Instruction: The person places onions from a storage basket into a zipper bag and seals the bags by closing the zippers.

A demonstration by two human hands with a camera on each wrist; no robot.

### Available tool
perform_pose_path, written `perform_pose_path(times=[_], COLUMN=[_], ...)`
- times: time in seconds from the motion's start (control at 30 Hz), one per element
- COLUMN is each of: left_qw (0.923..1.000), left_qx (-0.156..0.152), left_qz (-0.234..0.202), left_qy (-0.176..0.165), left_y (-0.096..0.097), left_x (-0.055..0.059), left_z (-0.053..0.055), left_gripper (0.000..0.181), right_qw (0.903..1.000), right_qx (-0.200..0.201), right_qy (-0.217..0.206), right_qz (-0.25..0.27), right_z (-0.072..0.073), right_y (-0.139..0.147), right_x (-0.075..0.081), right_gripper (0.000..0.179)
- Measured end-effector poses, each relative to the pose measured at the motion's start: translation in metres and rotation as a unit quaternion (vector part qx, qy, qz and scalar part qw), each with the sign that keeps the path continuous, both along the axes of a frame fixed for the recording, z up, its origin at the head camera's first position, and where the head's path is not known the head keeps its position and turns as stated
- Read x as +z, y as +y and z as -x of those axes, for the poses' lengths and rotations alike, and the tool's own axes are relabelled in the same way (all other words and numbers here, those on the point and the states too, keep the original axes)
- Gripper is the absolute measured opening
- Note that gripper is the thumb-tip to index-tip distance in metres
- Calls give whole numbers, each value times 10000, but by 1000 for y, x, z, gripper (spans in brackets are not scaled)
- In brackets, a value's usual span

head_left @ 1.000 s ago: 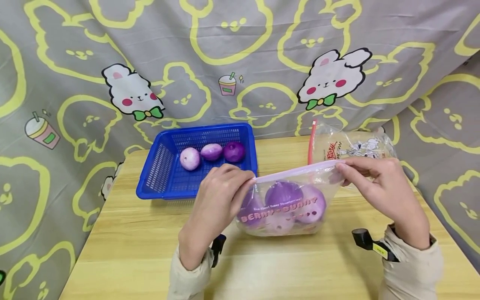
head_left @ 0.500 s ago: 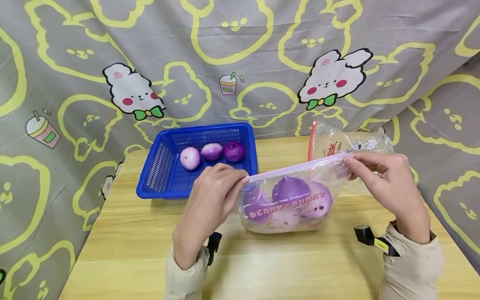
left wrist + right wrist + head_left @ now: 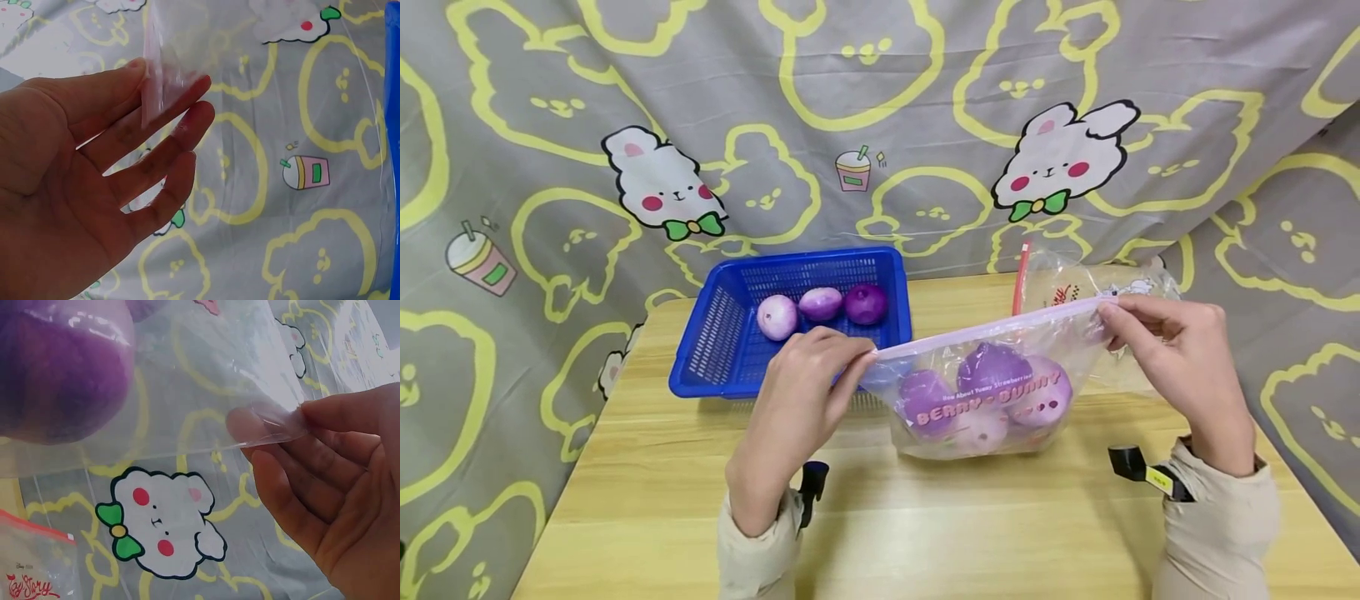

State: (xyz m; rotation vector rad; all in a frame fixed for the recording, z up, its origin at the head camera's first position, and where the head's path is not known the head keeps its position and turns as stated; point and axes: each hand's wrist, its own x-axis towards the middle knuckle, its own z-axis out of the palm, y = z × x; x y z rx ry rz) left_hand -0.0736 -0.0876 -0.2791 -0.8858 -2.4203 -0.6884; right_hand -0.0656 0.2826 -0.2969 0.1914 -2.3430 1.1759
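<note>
The pink-topped bag point(image 3: 988, 392) reads "How About Yummy Strawberries" and "BERRY BUNNY"; the red-topped bag point(image 3: 37, 564) reads "Toy Story".

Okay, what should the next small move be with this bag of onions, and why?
I'd probably slide the right grip along the pink strip toward the left grip, squeezing as it goes. The strip is stretched fairly straight, pinched near both ends, and onions already sit inside the clear bag. Whether it's sealed, I can't tell.

Right hand point(image 3: 337, 481) pinches clear bag point(image 3: 200, 406) | inside: purple onion point(image 3: 62, 375), probably | lower left: red-edged bag point(image 3: 44, 559)
</note>
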Motion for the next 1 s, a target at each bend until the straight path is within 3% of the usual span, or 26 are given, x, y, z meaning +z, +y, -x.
perform_pose_path(times=[0.37,0.57,0.8,1.0], left_qw=[9997,9946,9870,9833], left_qx=[99,275,-334,-815], left_qz=[124,263,324,468], left_qy=[-205,-969,-1540,-1558], left_y=[-1,5,16,23], left_x=[0,1,-3,-7], left_z=[0,-4,-7,-6], left_gripper=[12,11,17,20], right_qw=[9995,9995,9990,9996], right_qx=[-320,-268,51,233], right_qy=[73,107,393,129], right_qz=[36,-97,-191,-79], right_z=[8,10,10,17], right_y=[4,2,-13,-26], right_x=[-7,-8,-8,-12], right_gripper=[15,13,13,27])
